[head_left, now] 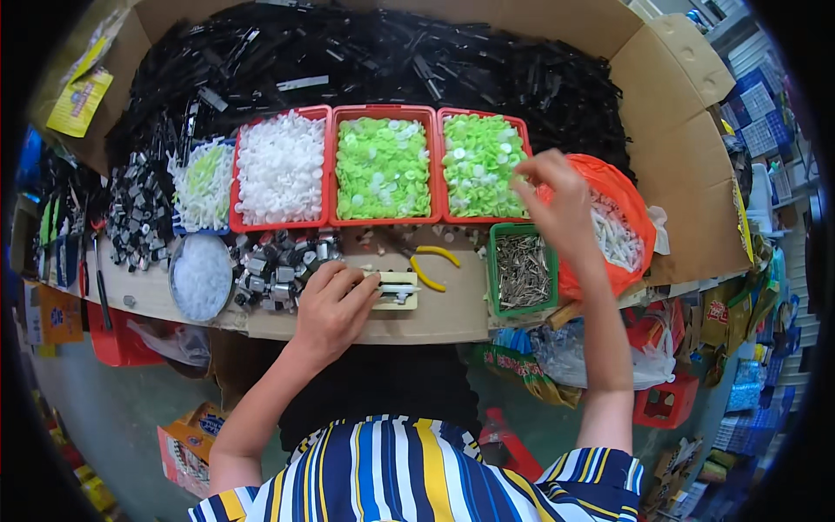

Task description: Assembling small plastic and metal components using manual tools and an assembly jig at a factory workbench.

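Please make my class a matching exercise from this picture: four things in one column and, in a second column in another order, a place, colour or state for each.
Column one
1. left hand
2. right hand
3. pliers
4. green basket

Column two
A. filled with small metal pieces
B. raised, seen in front of the orange bag
C. at the cream block
D. yellow at the handle end

Right pairs: 1-C, 2-B, 3-D, 4-A.
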Demonstrator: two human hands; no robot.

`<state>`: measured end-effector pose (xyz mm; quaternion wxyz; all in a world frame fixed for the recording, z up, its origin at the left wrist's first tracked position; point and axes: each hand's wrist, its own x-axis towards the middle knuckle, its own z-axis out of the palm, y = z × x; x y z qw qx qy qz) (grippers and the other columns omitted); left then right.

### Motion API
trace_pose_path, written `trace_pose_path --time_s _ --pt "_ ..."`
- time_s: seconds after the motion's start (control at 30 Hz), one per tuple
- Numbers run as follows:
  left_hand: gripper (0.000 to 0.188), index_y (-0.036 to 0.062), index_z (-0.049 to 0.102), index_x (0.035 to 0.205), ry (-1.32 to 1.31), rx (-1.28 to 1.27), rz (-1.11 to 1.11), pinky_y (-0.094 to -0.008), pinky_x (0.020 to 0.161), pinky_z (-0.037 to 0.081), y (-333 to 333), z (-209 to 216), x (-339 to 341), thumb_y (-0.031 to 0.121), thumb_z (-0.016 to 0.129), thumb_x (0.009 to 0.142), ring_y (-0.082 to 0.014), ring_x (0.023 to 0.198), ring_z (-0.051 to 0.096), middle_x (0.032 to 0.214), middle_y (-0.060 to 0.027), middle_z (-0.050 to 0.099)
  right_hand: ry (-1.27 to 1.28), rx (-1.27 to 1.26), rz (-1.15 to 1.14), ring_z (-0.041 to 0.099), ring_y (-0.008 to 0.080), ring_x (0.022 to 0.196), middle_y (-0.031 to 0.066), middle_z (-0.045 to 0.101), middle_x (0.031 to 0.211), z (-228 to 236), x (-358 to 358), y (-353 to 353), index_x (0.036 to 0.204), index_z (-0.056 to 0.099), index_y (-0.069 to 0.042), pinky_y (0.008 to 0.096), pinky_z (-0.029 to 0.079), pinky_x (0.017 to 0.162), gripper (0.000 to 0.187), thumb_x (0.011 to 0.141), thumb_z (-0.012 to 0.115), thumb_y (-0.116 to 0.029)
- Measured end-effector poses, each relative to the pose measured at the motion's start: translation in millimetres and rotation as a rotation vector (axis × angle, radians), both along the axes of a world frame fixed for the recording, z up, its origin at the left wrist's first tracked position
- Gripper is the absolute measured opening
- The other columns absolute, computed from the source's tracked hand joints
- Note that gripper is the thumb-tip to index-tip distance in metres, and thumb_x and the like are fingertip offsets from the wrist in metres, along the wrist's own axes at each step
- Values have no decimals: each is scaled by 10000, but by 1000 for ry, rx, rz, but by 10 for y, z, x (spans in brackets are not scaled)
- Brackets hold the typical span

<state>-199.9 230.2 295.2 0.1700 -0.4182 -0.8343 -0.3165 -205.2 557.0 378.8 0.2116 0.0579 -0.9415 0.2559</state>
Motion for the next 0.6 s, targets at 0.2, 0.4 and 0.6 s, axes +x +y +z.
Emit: trace_pose_path --time_s 0.2,0.4,0.6 --pt "304 31 688 1026 -7 1 4 -383 774 500 19 112 26 51 774 736 -286 893 585 923 -86 625 8 196 -223 639 347 865 140 623 908 -276 -866 993 900 673 -25 423 515 749 142 817 716 -132" --pt "312 32 690 1032 -6 10 20 -383 772 497 4 168 3 40 775 732 -285 902 588 929 -88 623 -38 584 -420 651 345 923 149 641 965 -258 -1418 719 936 699 -52 440 536 781 264 810 754 -276" --pt "327 34 697 1039 -42 67 66 -392 765 497 -135 152 -3 7 771 722 -299 900 587 931 -95 633 -138 140 -456 701 367 806 199 710 864 -119 -1381 809 905 733 -41 438 540 723 295 789 728 -312"
